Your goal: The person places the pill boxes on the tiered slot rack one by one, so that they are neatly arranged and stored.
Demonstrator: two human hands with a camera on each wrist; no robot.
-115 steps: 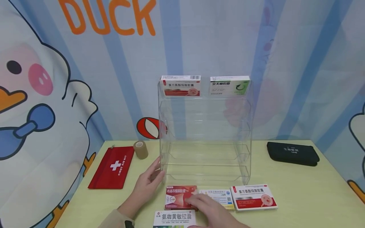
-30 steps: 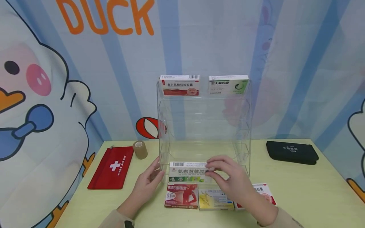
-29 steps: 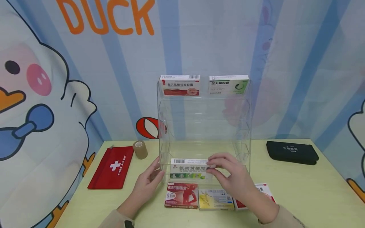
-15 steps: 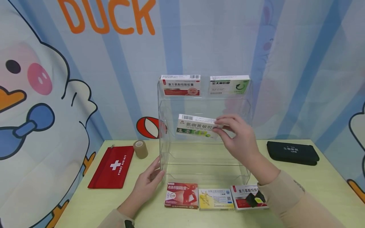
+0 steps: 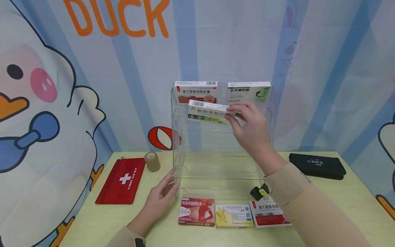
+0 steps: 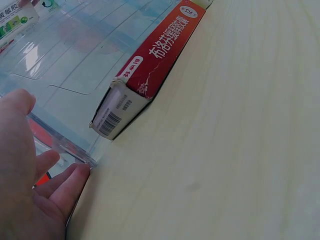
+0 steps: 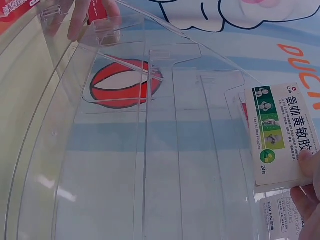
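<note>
Medicine box (image 5: 206,112), long axis crosswise, barcode end left

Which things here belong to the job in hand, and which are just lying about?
Apparently in the job:
clear rack
white box in the right grip
two boxes on its top tier
three boxes before the rack

Apparently just lying about:
red first aid pouch
brown tape roll
black case

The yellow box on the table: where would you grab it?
Probably grip the yellow box by its long front and back edges, reaching from above, on the person's side: it appears to lie flat, with short ends close to the red box and the red-and-white box, leaving little finger room.
</note>
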